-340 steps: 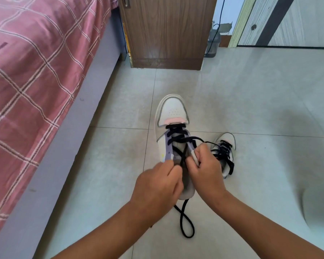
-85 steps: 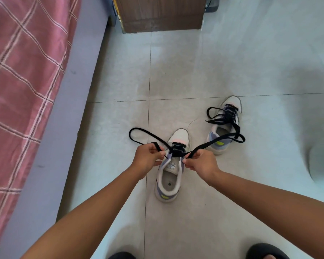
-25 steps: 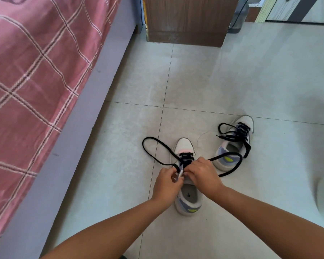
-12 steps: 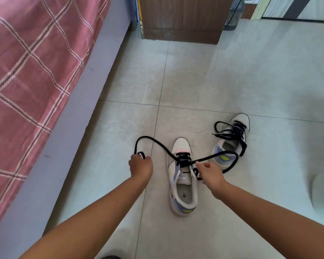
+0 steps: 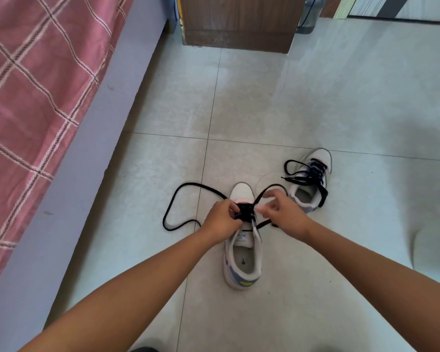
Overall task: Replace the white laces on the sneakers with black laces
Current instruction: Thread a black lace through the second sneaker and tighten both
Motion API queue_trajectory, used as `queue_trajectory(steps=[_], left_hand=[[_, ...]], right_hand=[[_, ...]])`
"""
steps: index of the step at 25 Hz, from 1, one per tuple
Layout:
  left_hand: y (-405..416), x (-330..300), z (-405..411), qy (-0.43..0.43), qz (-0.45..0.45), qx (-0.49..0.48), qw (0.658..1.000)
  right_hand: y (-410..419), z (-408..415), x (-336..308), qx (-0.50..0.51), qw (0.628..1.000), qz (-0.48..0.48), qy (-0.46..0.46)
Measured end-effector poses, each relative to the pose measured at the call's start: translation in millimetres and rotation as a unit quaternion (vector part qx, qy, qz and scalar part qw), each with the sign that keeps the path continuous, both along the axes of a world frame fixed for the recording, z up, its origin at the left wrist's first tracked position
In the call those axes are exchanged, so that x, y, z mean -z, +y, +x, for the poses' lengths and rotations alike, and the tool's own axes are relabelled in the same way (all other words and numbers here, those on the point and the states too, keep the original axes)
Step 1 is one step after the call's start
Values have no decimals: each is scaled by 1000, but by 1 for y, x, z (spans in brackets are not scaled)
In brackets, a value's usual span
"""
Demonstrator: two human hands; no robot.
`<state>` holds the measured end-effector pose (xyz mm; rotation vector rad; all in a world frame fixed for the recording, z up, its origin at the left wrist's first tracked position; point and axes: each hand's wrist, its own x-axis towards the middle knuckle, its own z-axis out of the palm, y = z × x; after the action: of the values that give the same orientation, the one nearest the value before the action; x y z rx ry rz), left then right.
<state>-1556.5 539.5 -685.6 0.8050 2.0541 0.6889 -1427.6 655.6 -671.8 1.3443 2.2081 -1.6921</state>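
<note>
Near sneaker [image 5: 243, 252] sits flat on the tile floor [image 5: 302, 102], long axis running away from me, toe far, heel toward me. White upper, pink patch behind the toe, grey-blue heel panel with a yellow mark, tongue label facing up. The shoe opening is empty apart from a small dark mark on the insole.

Black lace [image 5: 188, 204] is a flat woven strip, threaded only through the eyelets nearest the toe. One free end loops out left across the floor, the other arcs right.

My left hand [image 5: 222, 219] is closed on the lace at the left eyelet row. My right hand [image 5: 283, 212] is blurred, fingers curled at the right side of the lacing; I cannot tell whether it actually has the lace.

Second sneaker [image 5: 309, 181] stands well apart to the right, toe also far, angled slightly right, black lacing loose and spilling over its sides.

Pink checked bedspread [image 5: 36, 85] at left, wooden cabinet [image 5: 239, 21] at top.
</note>
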Motion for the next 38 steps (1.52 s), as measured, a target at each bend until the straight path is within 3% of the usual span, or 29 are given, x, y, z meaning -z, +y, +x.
queue_trajectory(steps=[2,4,6,7,10,11,14,18,20,23,25,27,29,31,33,34,36,38], left_hand=[[-2,0,1,18,-3,-1,1000],[-2,-1,-1,29,-11,15,999],[-1,-3,-2,25,-18,23,999],[0,-4,-2,22,-23,27,999],[1,-6,-3,9,-29,36,999],[2,-6,-3,-14,-29,30,999],[6,-10,-3,-124,-22,-29,992],[10,-10,1,-200,-35,-81,976],[6,-12,1,-239,-26,-109,965],[-8,-21,-10,-315,29,-182,931],[-21,-31,-18,-358,78,-214,906],[-32,-45,-17,-299,94,-152,937],[-43,-60,3,-216,121,-7,969],[-55,-70,26,-127,142,145,971],[-65,-69,38,-18,161,224,961],[-69,-64,38,16,170,218,961],[-76,-54,37,32,146,97,984],[-79,-45,38,-18,5,-45,999]], right_hand=[[-11,9,5,-104,991,-47,-66],[-16,14,3,-108,989,-80,-55],[-1,20,-1,-140,986,-19,-93],[12,23,-4,-180,972,47,-146],[31,33,-13,-339,868,185,-313],[29,33,-9,-354,863,182,-310],[6,18,7,-263,931,191,-165],[-11,-1,24,-319,887,288,-170],[-12,4,22,-331,886,286,-155],[-19,21,4,-218,967,106,-78],[-34,29,-19,-128,990,-42,-28],[-56,29,-40,-97,986,-137,4],[-77,25,-51,-26,946,-320,49],[-90,23,-50,73,857,-504,78],[-100,27,-40,129,804,-573,95],[-105,30,-34,145,793,-585,95],[-116,35,-30,155,797,-579,73],[-121,39,-30,154,812,-561,56]])
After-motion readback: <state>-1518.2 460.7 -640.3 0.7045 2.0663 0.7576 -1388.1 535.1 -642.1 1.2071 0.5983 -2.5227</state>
